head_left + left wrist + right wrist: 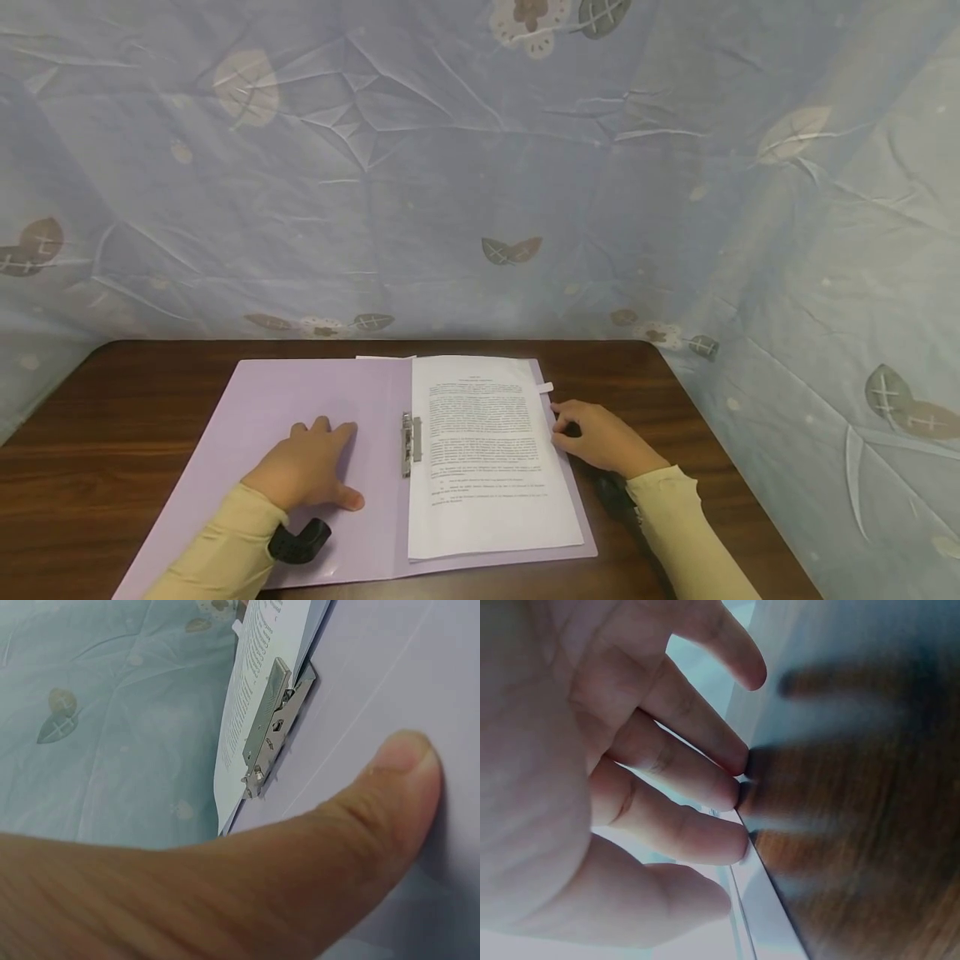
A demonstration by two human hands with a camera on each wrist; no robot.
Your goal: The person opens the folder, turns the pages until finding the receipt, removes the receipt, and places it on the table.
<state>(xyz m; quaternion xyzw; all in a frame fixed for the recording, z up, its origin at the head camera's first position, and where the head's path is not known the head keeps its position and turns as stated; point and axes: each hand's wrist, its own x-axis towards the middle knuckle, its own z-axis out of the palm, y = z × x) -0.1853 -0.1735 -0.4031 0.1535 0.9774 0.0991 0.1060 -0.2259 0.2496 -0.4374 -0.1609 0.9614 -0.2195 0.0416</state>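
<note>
Left hand (307, 467), fingers spread, rests left on the folder (277, 396); right hand (602, 437), fingers extended, touches its right edge — table (720, 471) beyond.

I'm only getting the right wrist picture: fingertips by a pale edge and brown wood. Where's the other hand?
Observer: The head view shows the left hand over the left cover of an open purple folder.
Visitor: Oh! Is anything lying in that folder?
Observer: Yes, a sheet of printed text tops the papers on its right side.
Visitor: And what's beyond the table?
Observer: A pale bluish cloth with leaf prints hangs behind it.
</note>
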